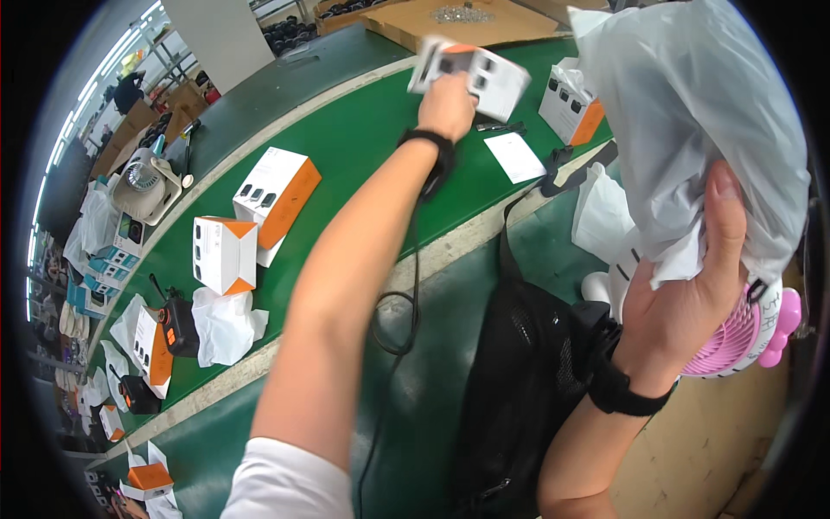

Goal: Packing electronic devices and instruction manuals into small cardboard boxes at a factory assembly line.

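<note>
My left hand (447,105) reaches far over the green conveyor belt, its fingers closed on a white-and-orange carton (499,85). That carton is tilted and slightly blurred. At the right, my right hand (687,277) grips a bulky, translucent whitish plastic bag (683,104), thumb pressed on its near face; what is inside cannot be made out. Below my left hand a white paper sheet (515,157) lies on the belt, beside a small black cable (501,128). Another white-and-orange carton (566,108) stands to the right of it. Both wrists wear black bands.
More white-and-orange cartons (268,195) stand along the belt at left, near a black device (179,324) and a white plastic bag (226,327). A black mesh bag (527,389) lies on the near green table. A pink fan (735,337) sits under my right hand.
</note>
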`<state>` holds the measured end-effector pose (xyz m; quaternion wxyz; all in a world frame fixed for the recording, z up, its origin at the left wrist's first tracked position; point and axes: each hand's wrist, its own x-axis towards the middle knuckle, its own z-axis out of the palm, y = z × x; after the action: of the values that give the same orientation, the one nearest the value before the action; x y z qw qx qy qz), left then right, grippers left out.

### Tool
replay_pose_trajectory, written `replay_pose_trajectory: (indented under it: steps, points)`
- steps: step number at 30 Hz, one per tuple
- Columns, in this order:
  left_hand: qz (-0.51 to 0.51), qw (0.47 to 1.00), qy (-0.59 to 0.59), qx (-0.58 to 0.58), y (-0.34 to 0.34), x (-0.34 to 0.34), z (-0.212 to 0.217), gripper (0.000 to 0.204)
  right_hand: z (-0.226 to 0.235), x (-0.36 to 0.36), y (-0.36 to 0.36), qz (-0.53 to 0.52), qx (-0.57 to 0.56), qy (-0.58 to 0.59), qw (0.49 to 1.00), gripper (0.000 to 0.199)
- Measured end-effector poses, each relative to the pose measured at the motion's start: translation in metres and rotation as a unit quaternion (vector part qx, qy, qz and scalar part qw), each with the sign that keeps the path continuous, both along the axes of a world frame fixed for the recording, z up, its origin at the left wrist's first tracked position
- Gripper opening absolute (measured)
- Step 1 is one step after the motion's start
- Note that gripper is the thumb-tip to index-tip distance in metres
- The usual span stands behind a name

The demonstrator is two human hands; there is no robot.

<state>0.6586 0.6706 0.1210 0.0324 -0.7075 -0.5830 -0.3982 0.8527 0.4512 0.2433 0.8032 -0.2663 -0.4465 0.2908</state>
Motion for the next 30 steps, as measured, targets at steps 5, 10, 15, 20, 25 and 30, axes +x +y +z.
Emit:
replay_pose_trajectory:
  steps: [5, 10, 15, 20, 25, 30]
  points:
    - [-0.136, 0.982, 0.127, -0.041, -0.164, -0.077, 0.087, 0.023, 0.018, -0.006, -0.02, 0.184, 0.014, 0.132, 0.974, 0.029]
    - [-0.36, 0.593, -0.711, -0.115, -0.318, -0.151, 0.092, 0.041, 0.036, -0.013, -0.047, 0.207, -0.002, 0.086, 0.975, 0.037]
    - [-0.198, 0.649, -0.731, -0.069, -0.422, -0.141, 0.068, 0.04, 0.051, -0.024, -0.091, 0.242, 0.092, 0.083, 0.962, 0.034]
    - [0.031, 0.827, -0.559, -0.042, -0.522, -0.154, 0.053, 0.027, 0.051, -0.019, -0.155, 0.312, 0.115, 0.077, 0.94, 0.038]
    - [0.146, 0.988, 0.043, 0.027, -0.601, -0.15, 0.08, 0.019, 0.039, -0.039, -0.226, 0.505, -0.034, 0.032, 0.862, 0.04]
    - [0.1, 0.946, 0.305, 0.052, -0.644, -0.127, 0.095, 0.025, 0.015, -0.111, -0.285, 0.696, -0.118, 0.01, 0.709, 0.046]
